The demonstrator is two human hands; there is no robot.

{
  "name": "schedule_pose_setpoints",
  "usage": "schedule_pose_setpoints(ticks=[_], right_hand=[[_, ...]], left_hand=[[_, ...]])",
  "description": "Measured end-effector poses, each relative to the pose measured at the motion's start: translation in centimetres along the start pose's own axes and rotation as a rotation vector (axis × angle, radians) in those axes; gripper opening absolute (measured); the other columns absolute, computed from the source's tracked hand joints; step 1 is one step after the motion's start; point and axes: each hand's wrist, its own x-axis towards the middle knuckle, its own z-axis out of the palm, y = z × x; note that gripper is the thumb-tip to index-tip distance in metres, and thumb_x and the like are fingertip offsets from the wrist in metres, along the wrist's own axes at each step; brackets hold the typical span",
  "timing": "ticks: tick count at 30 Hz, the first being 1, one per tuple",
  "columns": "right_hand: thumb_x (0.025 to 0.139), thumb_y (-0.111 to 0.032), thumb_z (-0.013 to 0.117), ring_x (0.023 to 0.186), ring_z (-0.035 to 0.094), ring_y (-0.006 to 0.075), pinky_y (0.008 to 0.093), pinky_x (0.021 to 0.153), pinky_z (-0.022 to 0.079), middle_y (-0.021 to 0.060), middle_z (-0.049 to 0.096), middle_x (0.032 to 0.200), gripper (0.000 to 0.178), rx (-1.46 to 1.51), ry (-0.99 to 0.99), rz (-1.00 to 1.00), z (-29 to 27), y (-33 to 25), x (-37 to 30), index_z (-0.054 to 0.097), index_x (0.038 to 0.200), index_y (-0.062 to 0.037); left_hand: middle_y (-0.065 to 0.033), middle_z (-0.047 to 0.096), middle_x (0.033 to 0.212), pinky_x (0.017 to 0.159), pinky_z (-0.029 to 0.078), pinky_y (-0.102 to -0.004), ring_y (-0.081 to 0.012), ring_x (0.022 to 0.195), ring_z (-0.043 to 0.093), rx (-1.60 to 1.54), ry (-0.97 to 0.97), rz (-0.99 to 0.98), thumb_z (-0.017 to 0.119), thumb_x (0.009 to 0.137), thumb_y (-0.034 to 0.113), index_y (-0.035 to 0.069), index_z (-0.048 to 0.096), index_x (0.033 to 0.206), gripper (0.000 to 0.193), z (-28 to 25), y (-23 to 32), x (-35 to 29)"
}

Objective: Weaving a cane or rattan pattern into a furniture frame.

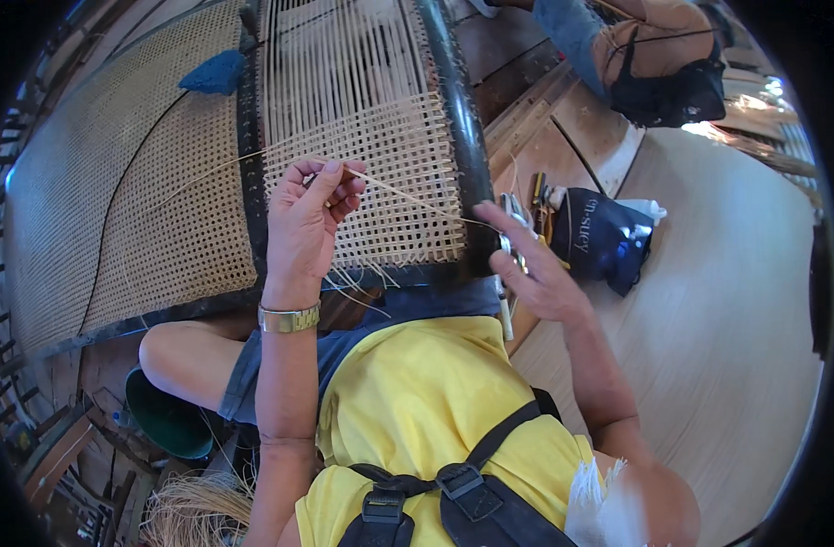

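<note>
My left hand (305, 214), with a gold-coloured watch (289, 318) on its wrist, pinches a thin pale cane strand (408, 195) between thumb and fingers. This strand slants down to the right across the woven cane panel (380, 232), and its right part passes close to my right hand (540, 278). The right fingers are stretched out, thumb and forefinger apart, just beyond the dark frame rail (461, 109). Nearest me the panel is a tight grid; farther off, long lengthwise strands (344, 55) lie uncrossed. Loose strand ends stick out at the near edge.
Metal tools (515, 214) and a black pouch (604, 239) lie right of the frame, beside a pale board (718, 310). A finished cane panel (161, 201) with a blue object (212, 73) spreads left. Cane strands (198, 503) lie bundled lower left. Another person (658, 55) sits upper right.
</note>
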Motion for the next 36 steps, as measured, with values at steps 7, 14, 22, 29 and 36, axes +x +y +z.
schedule_pose_setpoints(ticks=[7, 14, 22, 29, 36], right_hand=[[0.105, -0.018, 0.056, 0.075, 0.059, 0.0085, 0.0263, 0.067, 0.048, 0.0003, 0.065, 0.084, 0.021, 0.413, -0.197, 0.365, -4.0, -4.1, -4.4, 0.065, 0.108, 0.0003], [0.095, -0.011, 0.069, 0.081, 0.065, 0.0102, 0.0271, 0.075, 0.053, 0.0029, 0.069, 0.086, 0.011, -0.129, -0.059, 0.306, -18.4, -4.1, -9.8, 0.07, 0.093, -0.0007], [0.092, -0.032, 0.072, 0.08, 0.054, 0.0051, 0.0237, 0.073, 0.042, -0.0053, 0.063, 0.083, 0.023, -0.349, 0.237, 0.452, -37.2, -0.5, -6.6, 0.069, 0.087, -0.0094], [0.09, -0.043, 0.071, 0.098, 0.068, 0.0213, 0.0347, 0.09, 0.05, 0.0048, 0.073, 0.105, 0.034, -1.3, 0.623, 0.772, -47.4, 8.1, -5.6, 0.075, 0.102, -0.0116], [0.093, -0.047, 0.065, 0.107, 0.069, 0.0304, 0.0404, 0.099, 0.051, 0.0159, 0.071, 0.115, 0.048, -1.426, 0.914, 0.562, -35.3, 11.6, 1.8, 0.07, 0.124, -0.0103]], left_hand=[[-0.0079, 0.068, 0.106, 0.079, 0.054, -0.027, -0.0127, 0.088, 0.064, 0.094, 0.055, 0.138, 0.062, 0.1, 0.012, 0.006, 0.065, 0.104, 0.008, -6.4, 5.6, -0.9], [-0.0096, 0.067, 0.105, 0.084, 0.053, -0.0265, -0.0152, 0.095, 0.065, 0.05, 0.226, 0.299, 0.061, 0.101, 0.011, -0.005, 0.062, 0.117, 0.022, -26.6, 18.2, -2.3], [-0.0097, 0.071, 0.101, 0.086, 0.051, -0.0287, -0.0156, 0.095, 0.065, 0.141, 0.404, 0.379, 0.066, 0.098, 0.012, -0.004, 0.062, 0.125, 0.032, -51.7, 31.9, -11.4], [-0.0087, 0.072, 0.107, 0.087, 0.051, -0.0288, -0.016, 0.091, 0.066, 0.172, 0.507, 0.389, 0.065, 0.1, 0.016, -0.003, 0.062, 0.128, 0.034, -49.6, 31.5, -14.0], [-0.0106, 0.071, 0.11, 0.088, 0.054, -0.027, -0.0148, 0.094, 0.067, 0.134, 0.229, 0.193, 0.061, 0.101, 0.014, -0.003, 0.061, 0.128, 0.031, -21.3, 16.7, -4.1]])
